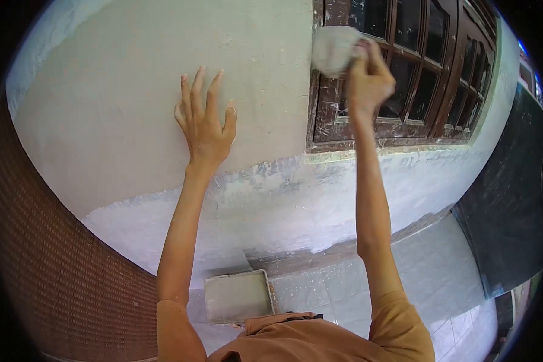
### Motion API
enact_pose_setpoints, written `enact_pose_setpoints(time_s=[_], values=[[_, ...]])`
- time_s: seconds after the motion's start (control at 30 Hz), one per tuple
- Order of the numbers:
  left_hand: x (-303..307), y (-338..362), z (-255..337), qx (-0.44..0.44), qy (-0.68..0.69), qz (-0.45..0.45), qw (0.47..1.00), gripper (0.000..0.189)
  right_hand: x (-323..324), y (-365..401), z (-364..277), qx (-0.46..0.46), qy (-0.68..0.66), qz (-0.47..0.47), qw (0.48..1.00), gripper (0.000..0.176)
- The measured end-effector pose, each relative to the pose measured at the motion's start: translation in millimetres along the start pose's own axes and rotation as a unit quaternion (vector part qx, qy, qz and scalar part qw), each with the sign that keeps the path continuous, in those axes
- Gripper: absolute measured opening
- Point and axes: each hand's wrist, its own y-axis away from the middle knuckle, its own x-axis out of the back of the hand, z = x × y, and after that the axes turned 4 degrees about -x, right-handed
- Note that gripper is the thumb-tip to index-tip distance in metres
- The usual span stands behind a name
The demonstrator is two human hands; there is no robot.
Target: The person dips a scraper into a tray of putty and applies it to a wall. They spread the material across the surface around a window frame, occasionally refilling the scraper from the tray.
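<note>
My left hand (207, 123) is open, its fingers spread over the smooth cream-grey part of the wall (127, 114). Raised at the left edge of the window, my right hand (370, 81) is closed on a pale, whitish rag (335, 50), which is blurred by motion. The rag overlaps the brown wooden window frame (338, 134) and the strip of wall beside it in this view. White specks and smears mark the frame.
A pale rectangular tray (238, 297) stands on the tiled floor (356, 280) below the wall. Woven brown matting (72, 265) curves along the left. At the right leans a large dark panel (507, 199). Lower down, the wall has a rough whitish band (338, 205).
</note>
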Motion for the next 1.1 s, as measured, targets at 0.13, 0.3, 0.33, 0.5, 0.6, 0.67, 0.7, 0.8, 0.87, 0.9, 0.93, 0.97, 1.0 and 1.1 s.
enact_pose_setpoints(time_s=[0.13, 0.3, 0.33, 0.5, 0.6, 0.67, 0.7, 0.8, 0.87, 0.9, 0.93, 0.97, 1.0, 1.1], values=[[5, -4, -7, -0.001, -0.023, 0.006, 1.0, 0.059, -4, -2, 2, -0.004, -0.068, -0.017, 0.998, 0.026], [-4, -6, -4, -0.013, -0.009, 0.022, 1.0, 0.058, -39, 29, 13, 0.02, -0.028, -0.035, 0.999, 0.029], [-1, -3, -3, -0.009, -0.014, 0.01, 1.0, 0.058, -29, 12, 24, 0.086, 0.007, 0.029, 0.996, 0.03], [5, -2, -11, -0.002, -0.027, 0.003, 1.0, 0.059, 6, 1, 6, -0.029, -0.077, 0.022, 0.996, 0.025], [-4, -6, -9, -0.011, -0.016, 0.015, 1.0, 0.059, -15, 50, 2, -0.084, -0.118, -0.143, 0.979, 0.028], [-6, -8, -8, -0.014, -0.018, 0.013, 1.0, 0.058, -16, 48, 23, -0.06, -0.085, -0.11, 0.988, 0.028], [-5, -7, -8, -0.014, -0.019, 0.013, 1.0, 0.058, -14, 45, 30, -0.034, -0.053, -0.081, 0.995, 0.027], [4, -2, -12, -0.007, -0.024, 0.019, 1.0, 0.058, 17, 18, 22, -0.066, -0.088, 0.019, 0.994, 0.027], [4, -1, -15, -0.008, -0.031, 0.017, 0.999, 0.058, 15, 20, 12, -0.069, -0.101, -0.009, 0.992, 0.027], [2, -1, -14, -0.009, -0.029, 0.015, 0.999, 0.058, 13, 27, 5, -0.078, -0.11, -0.031, 0.99, 0.028], [-2, -4, -13, -0.005, -0.022, 0.02, 1.0, 0.058, 3, 41, -2, -0.112, -0.128, -0.072, 0.983, 0.029], [-5, -5, -11, -0.001, -0.014, 0.024, 1.0, 0.058, -13, 56, 9, -0.086, -0.116, -0.103, 0.984, 0.029], [-6, -2, -7, -0.003, -0.011, 0.018, 1.0, 0.058, -23, 66, 18, -0.061, -0.104, -0.134, 0.984, 0.03], [-4, -4, -7, -0.009, -0.009, 0.012, 1.0, 0.057, -7, 54, 37, -0.022, -0.016, -0.069, 0.997, 0.029]])
